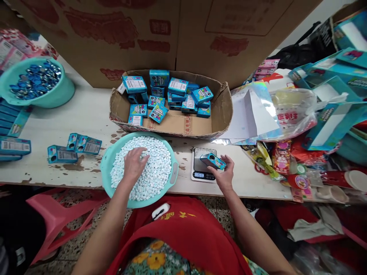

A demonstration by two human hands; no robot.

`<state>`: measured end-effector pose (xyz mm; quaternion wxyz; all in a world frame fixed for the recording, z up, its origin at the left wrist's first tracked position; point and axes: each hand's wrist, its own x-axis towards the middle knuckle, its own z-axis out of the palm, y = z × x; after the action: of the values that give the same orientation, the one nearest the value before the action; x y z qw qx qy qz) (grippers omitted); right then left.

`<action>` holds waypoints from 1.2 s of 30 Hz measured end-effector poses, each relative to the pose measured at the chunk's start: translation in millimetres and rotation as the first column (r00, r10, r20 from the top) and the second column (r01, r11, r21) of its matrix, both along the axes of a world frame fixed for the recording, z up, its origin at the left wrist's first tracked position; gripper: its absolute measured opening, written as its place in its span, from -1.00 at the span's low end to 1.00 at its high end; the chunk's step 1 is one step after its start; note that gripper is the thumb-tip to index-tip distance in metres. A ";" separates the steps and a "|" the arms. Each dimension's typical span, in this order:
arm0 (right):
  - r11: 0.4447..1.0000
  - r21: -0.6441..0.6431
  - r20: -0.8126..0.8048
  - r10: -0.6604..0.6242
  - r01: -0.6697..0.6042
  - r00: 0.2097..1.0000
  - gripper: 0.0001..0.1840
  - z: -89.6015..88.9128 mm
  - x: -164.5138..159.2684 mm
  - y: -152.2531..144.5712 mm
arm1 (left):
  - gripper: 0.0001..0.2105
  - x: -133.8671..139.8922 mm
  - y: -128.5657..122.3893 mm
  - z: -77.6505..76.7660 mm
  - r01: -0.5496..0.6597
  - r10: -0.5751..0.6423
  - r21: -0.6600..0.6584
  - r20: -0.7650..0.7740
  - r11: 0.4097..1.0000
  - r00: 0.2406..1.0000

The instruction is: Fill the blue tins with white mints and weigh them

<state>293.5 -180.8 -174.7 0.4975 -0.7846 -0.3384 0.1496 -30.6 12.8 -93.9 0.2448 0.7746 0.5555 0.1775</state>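
Note:
A turquoise basin point(104, 162) full of small white candies point(156, 168) sits at the table's front edge. Over the candies is my left hand point(134, 164), fingers curved and touching the heap, thumb and forefinger apart; its fingertips are partly hidden. My right hand point(225, 173) grips one end of a small blue candy box point(215, 161) between thumb and fingers. That box lies on its side over a digital scale point(200, 164), a dark round hole in its upward face. The scale's display is lit, its digits hard to read.
An open cardboard tray point(197, 124) behind the basin holds several blue boxes. More small boxes point(88, 145) lie to the left. A second basin point(64, 89) holds blue foil-like pieces. Papers point(243, 114), packets and bags crowd the right; a large carton point(177, 38) stands behind.

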 end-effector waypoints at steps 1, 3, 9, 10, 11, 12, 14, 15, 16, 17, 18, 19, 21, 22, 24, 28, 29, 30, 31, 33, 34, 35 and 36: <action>1.000 -0.015 0.001 0.002 -0.002 1.000 -0.02 -1.0 0.4 -1.7 | -0.77 -0.6 -0.7 0.4 -0.014 0.014 0.029 -0.004 0.999 1.000; 0.999 -0.045 0.000 0.012 -0.012 1.000 0.01 -2.6 1.6 -6.0 | -0.75 -2.1 -2.6 0.9 -0.085 0.084 0.061 0.023 0.995 0.996; 0.999 -0.040 -0.012 0.002 -0.003 1.000 -0.10 -3.4 1.0 -8.9 | -0.80 -4.5 -10.2 -0.7 -0.149 0.145 0.033 0.095 0.988 0.985; 0.999 -0.046 -0.006 -0.014 0.014 1.000 -0.21 -2.8 0.1 -6.4 | -0.80 -3.4 -11.5 -0.9 -0.160 0.155 0.032 0.113 0.987 0.981; 0.998 -0.054 -0.001 -0.029 0.029 1.000 -0.31 -2.0 -0.6 -3.5 | -0.80 -1.8 -12.7 -1.0 -0.170 0.165 0.027 0.135 0.985 0.977; 0.997 -0.064 0.001 -0.041 0.041 0.999 -0.41 -0.6 -1.1 -0.4 | -0.80 0.2 -13.9 -0.6 -0.177 0.173 0.016 0.156 0.984 0.973; 0.996 -0.078 -0.007 -0.048 0.047 0.999 -0.49 4.4 -1.3 5.2 | -0.80 5.1 -16.1 0.8 -0.183 0.184 -0.024 0.192 0.983 0.964; 0.996 -0.079 -0.013 -0.048 0.047 0.999 -0.49 8.7 -1.2 7.5 | -0.80 7.7 -17.2 1.8 -0.192 0.199 -0.054 0.210 0.980 0.957; 0.996 -0.079 -0.017 -0.047 0.046 0.999 -0.49 14.3 -1.3 9.6 | -0.80 10.3 -18.2 2.7 -0.206 0.224 -0.098 0.237 0.974 0.945; 0.996 -0.075 -0.018 -0.041 0.039 0.999 -0.49 21.4 -2.0 11.6 | -0.80 13.0 -19.4 3.6 -0.226 0.263 -0.154 0.283 0.962 0.922; 0.998 -0.062 -0.014 -0.024 0.023 1.000 -0.50 29.9 -3.5 14.0 | -0.79 15.9 -20.6 4.4 -0.246 0.315 -0.227 0.350 0.942 0.882; 0.999 -0.039 -0.002 0.009 -0.009 1.000 -0.51 39.7 -6.4 16.9 | -0.77 19.2 -22.0 5.3 -0.255 0.377 -0.315 0.431 0.914 0.820; 0.991 0.023 0.042 0.130 -0.131 0.991 -0.56 61.5 -16.4 25.2 | -0.72 27.6 -25.6 8.0 -0.207 0.505 -0.503 0.578 0.839 0.642; 0.976 0.047 0.073 0.210 -0.214 0.975 -0.58 72.8 -23.7 30.5 | -0.69 32.8 -27.8 10.2 -0.149 0.558 -0.584 0.622 0.798 0.548; 0.920 0.054 0.146 0.378 -0.388 0.914 -0.62 94.4 -41.7 42.2 | -0.63 44.8 -32.6 17.1 -0.014 0.649 -0.705 0.645 0.709 0.404; 0.814 -0.010 0.280 0.560 -0.581 0.780 -0.64 124.7 -78.0 62.5 | -0.51 68.2 -39.9 37.9 0.224 0.771 -0.801 0.596 0.555 0.223; 0.803 -0.026 0.306 0.574 -0.596 0.760 -0.65 127.9 -84.8 66.5 | -0.49 72.7 -40.7 42.6 0.271 0.787 -0.797 0.593 0.540 0.173; 0.793 -0.047 0.323 0.588 -0.607 0.742 -0.65 129.1 -90.1 70.2 | -0.49 76.3 -41.1 46.4 0.308 0.801 -0.790 0.586 0.530 0.122; 0.782 -0.077 0.335 0.605 -0.619 0.722 -0.66 128.3 -94.2 73.6 | -0.50 79.0 -41.3 48.8 0.331 0.817 -0.787 0.572 0.520 0.076; 0.758 -0.149 0.347 0.641 -0.635 0.684 -0.67 123.2 -98.7 79.7 | -0.54 81.2 -41.2 49.9 0.342 0.853 -0.802 0.523 0.490 0.005; 0.750 -0.182 0.348 0.654 -0.636 0.672 -0.66 120.1 -99.7 82.2 | -0.57 80.8 -41.0 48.9 0.340 0.868 -0.812 0.496 0.474 -0.025; 0.747 -0.206 0.350 0.660 -0.632 0.665 -0.65 117.8 -100.2 84.3 | -0.60 79.5 -40.7 47.3 0.337 0.877 -0.819 0.477 0.466 -0.054; 0.747 -0.222 0.353 0.660 -0.626 0.663 -0.63 116.8 -100.5 85.8 | -0.63 77.5 -40.4 45.8 0.333 0.881 -0.820 0.467 0.465 -0.080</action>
<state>193.0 -95.1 -57.9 0.2976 -0.6467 -0.6835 0.1611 46.9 -27.5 -48.2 0.8021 0.0195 0.4027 0.4405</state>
